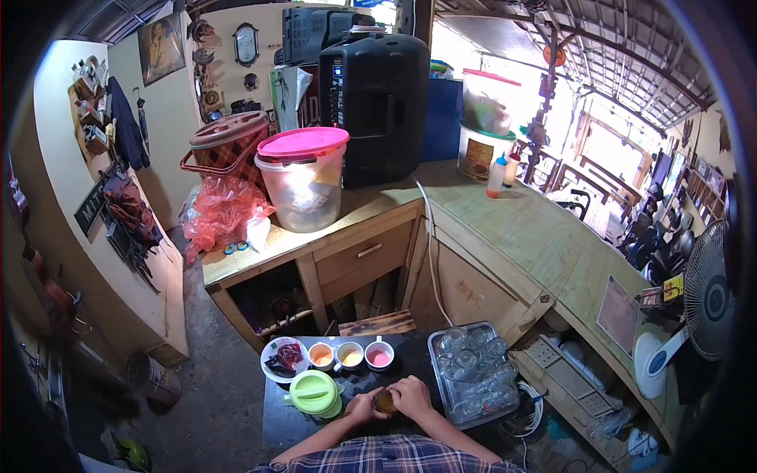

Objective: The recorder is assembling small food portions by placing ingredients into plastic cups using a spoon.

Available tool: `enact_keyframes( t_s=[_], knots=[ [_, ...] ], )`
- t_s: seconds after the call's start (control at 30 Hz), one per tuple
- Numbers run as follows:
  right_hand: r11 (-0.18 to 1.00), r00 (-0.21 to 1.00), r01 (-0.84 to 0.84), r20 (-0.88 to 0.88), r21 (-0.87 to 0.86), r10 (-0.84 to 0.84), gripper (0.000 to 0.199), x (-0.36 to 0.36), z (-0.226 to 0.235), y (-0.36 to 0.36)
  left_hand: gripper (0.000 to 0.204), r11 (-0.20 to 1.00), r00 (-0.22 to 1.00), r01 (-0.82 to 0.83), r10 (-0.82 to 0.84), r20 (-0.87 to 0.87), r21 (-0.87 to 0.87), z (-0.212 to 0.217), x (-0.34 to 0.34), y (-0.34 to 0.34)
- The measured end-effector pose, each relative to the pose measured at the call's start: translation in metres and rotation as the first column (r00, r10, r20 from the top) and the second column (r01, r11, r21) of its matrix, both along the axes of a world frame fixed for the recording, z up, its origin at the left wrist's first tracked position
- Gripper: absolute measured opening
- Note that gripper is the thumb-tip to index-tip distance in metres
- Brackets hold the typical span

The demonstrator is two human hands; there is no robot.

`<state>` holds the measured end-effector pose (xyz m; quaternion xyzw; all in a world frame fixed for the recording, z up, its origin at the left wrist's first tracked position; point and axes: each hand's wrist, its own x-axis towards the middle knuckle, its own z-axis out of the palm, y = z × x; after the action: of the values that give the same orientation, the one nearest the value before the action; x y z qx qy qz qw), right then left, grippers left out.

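Observation:
At the near edge of the dark table point(293, 430), a small glass point(385, 402) with amber-brown contents is between my hands. My left hand point(364, 407) is closed around its left side. My right hand point(412, 396) is curled over its right side and rim, so much of the glass is hidden. Left of my hands stands a light green lidded pitcher point(315, 392). Beyond it, a white plate point(268, 364) bears a dark red packet point(290, 357). Three cups stand in a row: one with orange contents point(322, 356), one yellow point(350, 356), one pink point(379, 356).
A metal tray point(435, 351) of upturned glass mugs point(477, 363) stands on the right. The wooden counter point(473, 206) beyond carries a pink-lidded bucket point(303, 185), a black speaker point(374, 110), red plastic bags point(225, 213) and squeeze bottles point(497, 177). A fan point(710, 284) is far right.

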<state>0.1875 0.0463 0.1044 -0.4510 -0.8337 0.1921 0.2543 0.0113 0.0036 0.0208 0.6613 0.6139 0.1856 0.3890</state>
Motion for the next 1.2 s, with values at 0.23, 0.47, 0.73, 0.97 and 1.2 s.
enact_keyframes(
  t_s=[0.23,0.47,0.73,0.97,1.2],
  knots=[
    [0.998,0.994,-0.063,-0.086,0.014,0.063,0.013,0.0,0.002,-0.002,0.092,1.0,0.999,-0.004,0.004,0.05,-0.007,-0.006,-0.001,0.0],
    [0.995,0.999,-0.052,-0.013,-0.09,0.051,0.015,0.002,-0.002,0.0,0.092,1.0,0.999,-0.021,0.02,0.041,0.011,-0.013,0.0,0.0],
    [0.996,0.997,-0.026,0.075,-0.082,0.033,0.013,0.0,0.001,-0.002,0.093,0.998,0.998,-0.04,0.037,0.053,0.04,-0.009,0.001,-0.002],
    [0.995,0.999,-0.033,-0.003,-0.099,0.033,0.014,0.0,-0.005,-0.002,0.094,0.999,0.998,-0.032,0.03,0.062,0.033,-0.01,0.0,0.0],
    [0.981,1.0,-0.023,-0.008,-0.191,0.022,0.012,0.002,-0.005,-0.004,0.093,1.0,1.0,-0.002,0.003,-0.02,0.024,0.0,0.003,0.001]
  ],
)
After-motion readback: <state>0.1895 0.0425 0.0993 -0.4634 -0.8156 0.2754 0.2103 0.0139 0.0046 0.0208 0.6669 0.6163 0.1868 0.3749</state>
